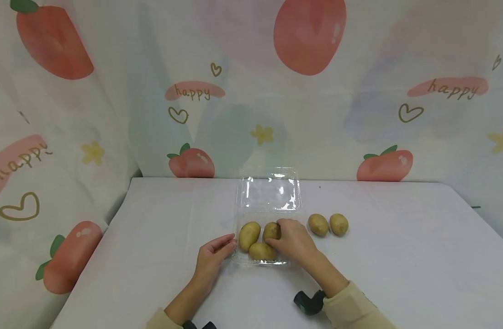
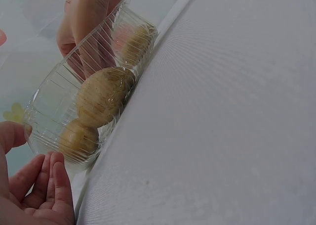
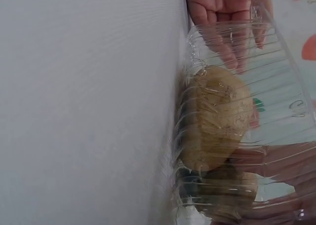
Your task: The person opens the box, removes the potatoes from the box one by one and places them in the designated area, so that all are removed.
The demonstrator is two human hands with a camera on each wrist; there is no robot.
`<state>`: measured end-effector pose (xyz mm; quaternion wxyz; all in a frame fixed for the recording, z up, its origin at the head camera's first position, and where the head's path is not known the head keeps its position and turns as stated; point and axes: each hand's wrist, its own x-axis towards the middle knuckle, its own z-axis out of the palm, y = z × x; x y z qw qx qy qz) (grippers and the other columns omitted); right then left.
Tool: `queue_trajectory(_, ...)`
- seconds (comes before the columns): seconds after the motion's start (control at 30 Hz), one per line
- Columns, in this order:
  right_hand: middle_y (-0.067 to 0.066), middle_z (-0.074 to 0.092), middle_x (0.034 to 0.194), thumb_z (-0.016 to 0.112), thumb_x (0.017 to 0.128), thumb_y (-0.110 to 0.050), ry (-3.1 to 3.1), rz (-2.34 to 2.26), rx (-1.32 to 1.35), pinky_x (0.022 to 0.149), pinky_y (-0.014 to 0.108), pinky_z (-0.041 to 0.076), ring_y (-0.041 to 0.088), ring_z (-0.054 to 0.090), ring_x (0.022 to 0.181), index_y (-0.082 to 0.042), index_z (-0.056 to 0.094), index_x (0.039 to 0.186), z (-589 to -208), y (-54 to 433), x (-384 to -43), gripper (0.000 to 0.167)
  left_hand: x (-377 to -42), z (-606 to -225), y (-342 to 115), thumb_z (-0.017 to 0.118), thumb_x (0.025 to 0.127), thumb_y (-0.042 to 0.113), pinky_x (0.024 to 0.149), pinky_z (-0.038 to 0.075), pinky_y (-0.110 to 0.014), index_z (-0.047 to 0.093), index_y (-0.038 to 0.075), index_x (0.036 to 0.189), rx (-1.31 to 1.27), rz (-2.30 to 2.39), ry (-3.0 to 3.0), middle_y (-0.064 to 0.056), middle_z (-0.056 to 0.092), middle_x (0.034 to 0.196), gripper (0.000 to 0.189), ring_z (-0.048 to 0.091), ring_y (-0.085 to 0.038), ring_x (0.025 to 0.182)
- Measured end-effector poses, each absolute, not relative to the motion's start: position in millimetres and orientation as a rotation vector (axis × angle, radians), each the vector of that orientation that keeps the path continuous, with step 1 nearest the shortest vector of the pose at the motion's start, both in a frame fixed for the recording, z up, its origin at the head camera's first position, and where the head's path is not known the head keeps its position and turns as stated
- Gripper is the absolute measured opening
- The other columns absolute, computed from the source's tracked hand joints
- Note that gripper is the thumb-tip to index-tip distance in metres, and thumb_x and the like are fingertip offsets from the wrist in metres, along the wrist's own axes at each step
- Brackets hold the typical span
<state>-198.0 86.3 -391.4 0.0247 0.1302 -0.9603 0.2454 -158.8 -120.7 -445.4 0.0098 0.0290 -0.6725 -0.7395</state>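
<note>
A clear plastic clamshell box point(image 1: 245, 262) lies with its lid point(image 1: 269, 194) folded back. Inside are three potatoes: one at the left point(image 1: 249, 236), one at the front point(image 1: 262, 252) and one at the right point(image 1: 272, 232). My right hand point(image 1: 294, 240) reaches over the box's right side, thumb and fingers pinching the right-hand potato. At the left wall, my left hand point(image 1: 214, 253) holds the rim between thumb and fingers. Through the ribbed plastic, the left wrist view shows potatoes point(image 2: 101, 96) low in the box; the right wrist view shows the front potato point(image 3: 222, 116) close up.
Two more potatoes, one nearer point(image 1: 318, 225) and one farther right point(image 1: 339, 224), sit on the white table point(image 1: 399, 256) right of the box. A printed curtain point(image 1: 317, 114) hangs behind the table and along its left side. Dark devices point(image 1: 309, 302) are worn at the wrists.
</note>
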Motion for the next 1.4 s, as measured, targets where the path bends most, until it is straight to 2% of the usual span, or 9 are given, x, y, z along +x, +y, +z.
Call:
queue_trajectory(0.73, 0.008, 0.061, 0.079, 0.078, 0.070, -0.023, -2.979, 0.864, 0.377, 0.057, 0.030, 0.045, 0.017, 0.053, 0.067, 0.007, 0.062, 0.097, -397.2, 84.2, -204.4, 0.044, -159.4, -445.7, -120.3, 0.068, 0.083, 0.012, 0.077, 0.047, -0.019, 0.060, -0.008, 0.113, 0.092, -2.298, -2.102, -0.013, 0.063, 0.102, 0.037, 0.058, -0.010, 0.088)
queue_trajectory(0.97, 0.011, 0.063, 0.084, 0.077, 0.067, -0.022, -2.958, 0.918, 0.363, 0.062, 0.032, 0.048, 0.019, 0.055, 0.071, 0.009, 0.061, 0.100, -398.3, 84.3, -204.9, 0.048, -159.6, -446.6, -120.4, 0.068, 0.083, 0.011, 0.076, 0.047, -0.019, 0.060, -0.008, 0.113, 0.093, -2.302, -2.091, -0.013, 0.064, 0.102, 0.037, 0.058, -0.009, 0.087)
queue_trajectory(1.2, 0.007, 0.061, 0.078, 0.079, 0.064, -0.022, -2.945, 0.933, 0.374, 0.059, 0.029, 0.046, 0.016, 0.053, 0.066, 0.007, 0.063, 0.095, -398.0, 85.7, -207.3, 0.045, -159.0, -447.0, -120.2, 0.068, 0.083, 0.013, 0.076, 0.047, -0.019, 0.060, -0.007, 0.113, 0.084, -2.300, -2.100, -0.014, 0.063, 0.104, 0.037, 0.058, -0.010, 0.088)
queue_trajectory(1.4, 0.009, 0.064, 0.086, 0.079, 0.064, -0.023, -2.939, 0.953, 0.387, 0.062, 0.031, 0.048, 0.017, 0.055, 0.071, 0.007, 0.063, 0.100, -392.5, 87.6, -206.1, 0.050, -159.1, -446.2, -120.3, 0.068, 0.083, 0.013, 0.076, 0.047, -0.019, 0.061, -0.007, 0.113, 0.083, -2.295, -2.099, -0.014, 0.063, 0.103, 0.037, 0.058, -0.011, 0.088)
